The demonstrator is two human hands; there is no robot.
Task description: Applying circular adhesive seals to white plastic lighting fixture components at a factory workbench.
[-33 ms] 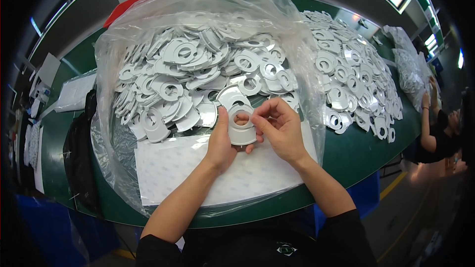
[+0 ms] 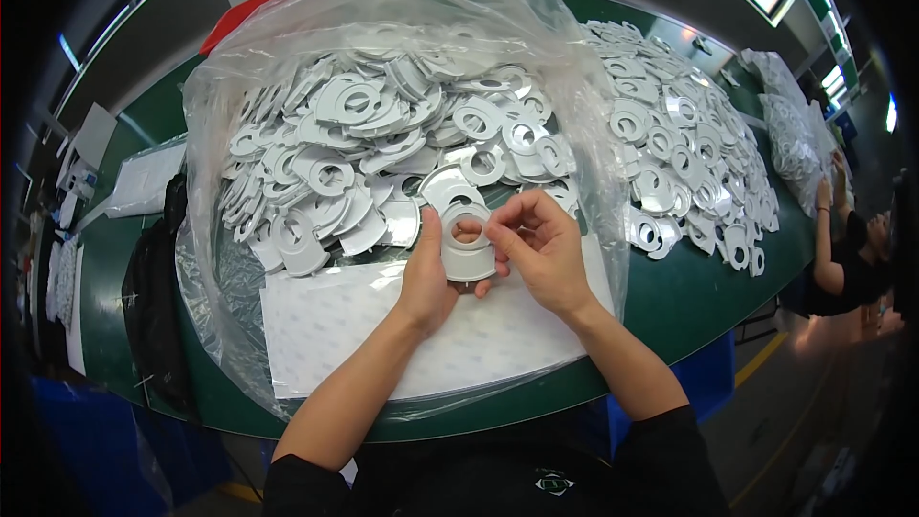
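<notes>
A light grey plastic part (image 2: 471, 266) with a round hole and a flared lower edge is held upright in front of me, above the white sheets. My left hand (image 2: 426, 278) grips it, thumb along its left side and fingers behind and under it; one fingertip shows through the hole. At the part's upper right rim, my right hand (image 2: 550, 254) has thumb and forefinger pinched together. Whether something small lies between those fingertips cannot be made out. Behind both hands rises a heap of similar grey parts (image 2: 330, 172) on clear plastic film.
White sheets (image 2: 354, 335) lie under my forearms on the green table (image 2: 661, 311). Clear plastic bagging (image 2: 258, 57) surrounds the heap. A second pile of parts (image 2: 684, 148) is to the right. At left lies a black cloth item (image 2: 158, 306). Another person's arm (image 2: 825, 239) shows at far right.
</notes>
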